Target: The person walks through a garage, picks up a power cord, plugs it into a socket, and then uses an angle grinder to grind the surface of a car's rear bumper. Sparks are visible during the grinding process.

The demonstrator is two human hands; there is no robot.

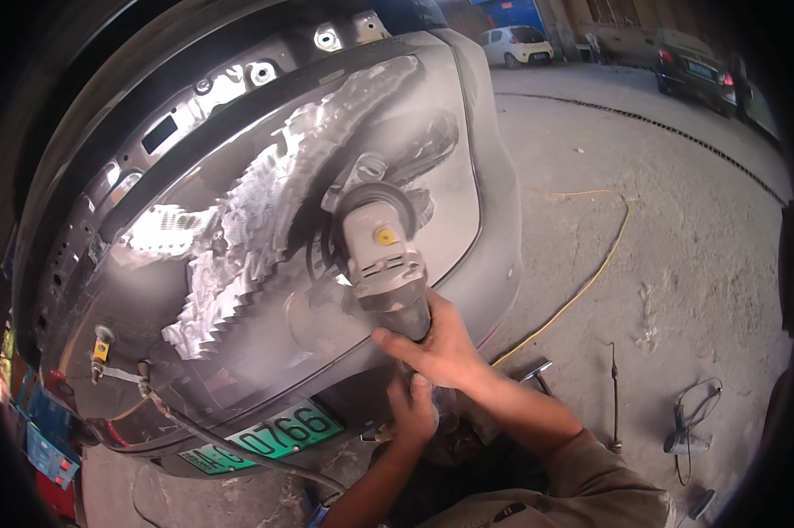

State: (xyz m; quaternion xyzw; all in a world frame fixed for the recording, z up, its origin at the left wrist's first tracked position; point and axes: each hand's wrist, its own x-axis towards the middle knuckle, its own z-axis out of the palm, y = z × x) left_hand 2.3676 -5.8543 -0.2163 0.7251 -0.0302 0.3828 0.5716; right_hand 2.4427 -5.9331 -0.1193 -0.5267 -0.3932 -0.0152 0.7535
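An angle grinder (384,251) with a dusty grey head and a yellow button is held against a car's rear panel (441,202). My right hand (441,348) wraps around its body just behind the head. Lower down, my left hand (414,409) is closed around the tool's rear end, which is partly hidden. The grinder's disc (326,233) is mostly behind the head; whether it touches the panel I cannot tell. Left of it stretches a jagged, shiny bare-metal patch (260,207). Grey paint and dust surround the patch.
A clamp with a yellow part (100,352) sits on the panel's lower left, with a dark cable (212,436) running past the green plate (269,436). On the concrete floor lie a yellow hose (581,290), a long rod tool (616,396) and a corded tool (687,440). Parked cars stand far off.
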